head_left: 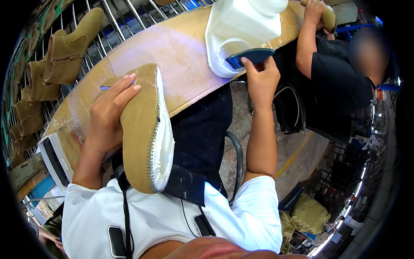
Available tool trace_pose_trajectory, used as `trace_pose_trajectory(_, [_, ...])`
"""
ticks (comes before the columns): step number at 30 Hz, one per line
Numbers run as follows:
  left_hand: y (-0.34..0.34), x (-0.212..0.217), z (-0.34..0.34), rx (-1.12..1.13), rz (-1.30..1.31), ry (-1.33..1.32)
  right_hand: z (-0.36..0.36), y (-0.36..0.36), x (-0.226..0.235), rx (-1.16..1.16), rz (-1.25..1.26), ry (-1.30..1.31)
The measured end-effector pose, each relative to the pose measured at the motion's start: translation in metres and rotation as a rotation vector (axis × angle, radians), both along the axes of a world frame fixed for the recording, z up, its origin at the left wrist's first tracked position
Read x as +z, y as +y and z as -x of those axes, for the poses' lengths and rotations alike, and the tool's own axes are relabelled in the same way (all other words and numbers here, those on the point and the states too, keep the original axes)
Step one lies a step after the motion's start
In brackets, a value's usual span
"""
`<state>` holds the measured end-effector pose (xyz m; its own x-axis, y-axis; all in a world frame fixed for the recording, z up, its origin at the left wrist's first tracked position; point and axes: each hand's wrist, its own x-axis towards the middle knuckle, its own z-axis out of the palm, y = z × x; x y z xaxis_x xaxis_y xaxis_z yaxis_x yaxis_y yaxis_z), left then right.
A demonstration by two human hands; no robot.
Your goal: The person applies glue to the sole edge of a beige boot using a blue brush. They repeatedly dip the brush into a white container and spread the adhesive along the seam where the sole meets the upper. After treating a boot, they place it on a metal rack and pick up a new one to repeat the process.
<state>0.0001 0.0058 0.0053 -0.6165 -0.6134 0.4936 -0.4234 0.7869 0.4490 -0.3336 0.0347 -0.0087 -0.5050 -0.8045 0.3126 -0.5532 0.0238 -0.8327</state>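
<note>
My left hand (110, 112) grips a tan boot (140, 125), its fingers wrapped over the upper. The boot is tilted so that its underside, whitish with a stitched edge, turns to the right. My right hand (263, 80) pinches a dark teal, flat oval tool (254, 56) between thumb and fingers. The tool's left end lies at the round mouth of a white plastic container (246, 26); whether it has bristles I cannot tell. The container stands on the far right part of the cardboard-covered bench (181, 47).
Several tan boots (64, 56) hang along a metal rack (116, 21) at the left. A co-worker in dark clothing (340, 82) sits at the right, handling another tan boot (328, 19). A black bag (290, 108) is below the bench, and a curved grey tube (238, 159) stands near my lap.
</note>
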Motion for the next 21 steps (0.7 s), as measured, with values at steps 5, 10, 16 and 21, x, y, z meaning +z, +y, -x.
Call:
trace_pose_trajectory(5, [0.0,-0.004,-0.001,0.01,-0.004,0.005,-0.014,-0.005,0.008,0.045,0.103,0.097])
trace_pose_trajectory(10, [-0.003,-0.006,0.0,-0.007,-0.004,0.021,-0.01,-0.025,-0.004,0.186,0.19,0.501])
trace_pose_trajectory(16, [-0.002,-0.009,0.0,-0.013,-0.005,0.059,0.02,-0.012,0.018,0.415,-0.094,0.042])
trace_pose_trajectory(21, [-0.001,-0.007,-0.002,-0.024,0.004,0.026,0.015,0.008,-0.005,0.114,0.156,-0.203])
